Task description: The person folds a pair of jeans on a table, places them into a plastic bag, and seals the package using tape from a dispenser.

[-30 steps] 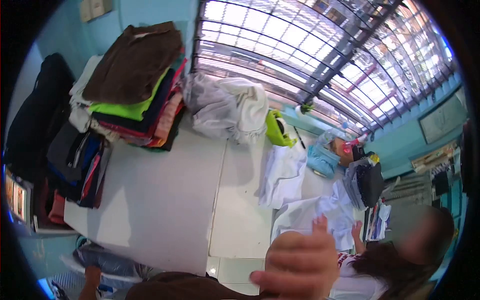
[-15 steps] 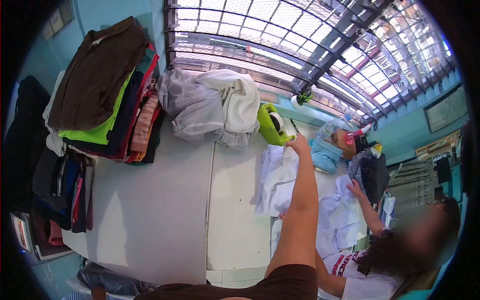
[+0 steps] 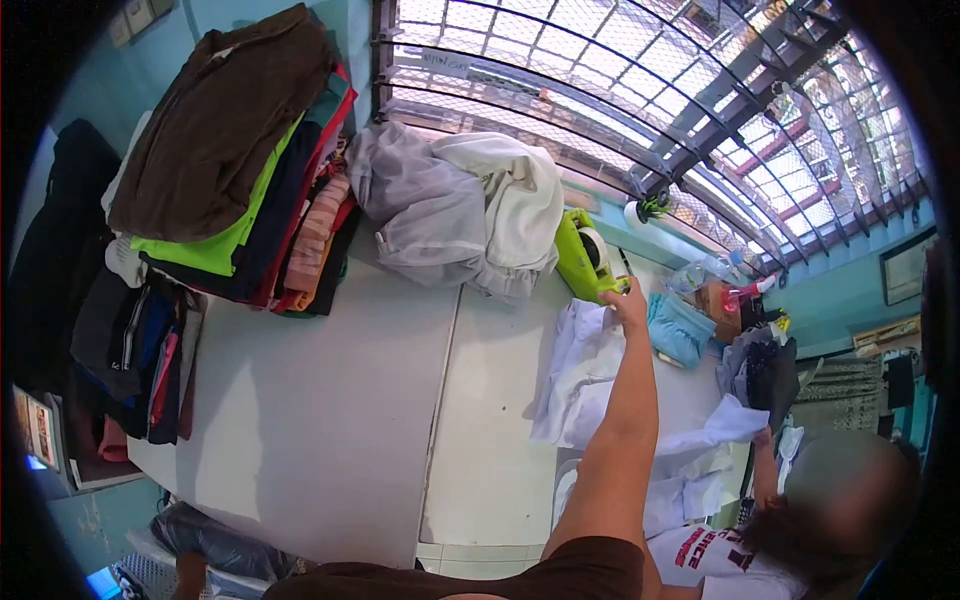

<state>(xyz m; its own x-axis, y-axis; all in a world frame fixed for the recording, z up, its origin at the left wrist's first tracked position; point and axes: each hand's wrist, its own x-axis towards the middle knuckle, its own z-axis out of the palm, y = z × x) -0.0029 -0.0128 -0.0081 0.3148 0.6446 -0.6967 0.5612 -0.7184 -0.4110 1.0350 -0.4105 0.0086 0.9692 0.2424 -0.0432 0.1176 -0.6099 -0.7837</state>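
Observation:
My right arm reaches forward over the table. The fingers of my right hand (image 3: 627,302) are closed at the front end of a lime-green tape dispenser (image 3: 577,262), which carries a roll of tape (image 3: 594,247). Whether they pinch the tape or the dispenser itself is too small to tell. Just below that hand lies a folded white garment (image 3: 575,385), partly covered by my forearm. Low at the left edge, my left hand (image 3: 190,574) shows only as a dark shape beside a plastic-wrapped bundle (image 3: 225,545); its fingers cannot be made out.
Tall stacks of folded clothes (image 3: 215,140) stand at the left. Behind the table (image 3: 320,400), white and grey cloth (image 3: 440,210) is heaped by the barred window. A light-blue cloth (image 3: 682,328) lies right of my hand. At the right, a co-worker's hand (image 3: 762,438) holds a white garment (image 3: 725,425).
The view has shifted, so most things appear farther right. My right hand stays at the dispenser's front end. The co-worker has lifted and spread part of the white garment.

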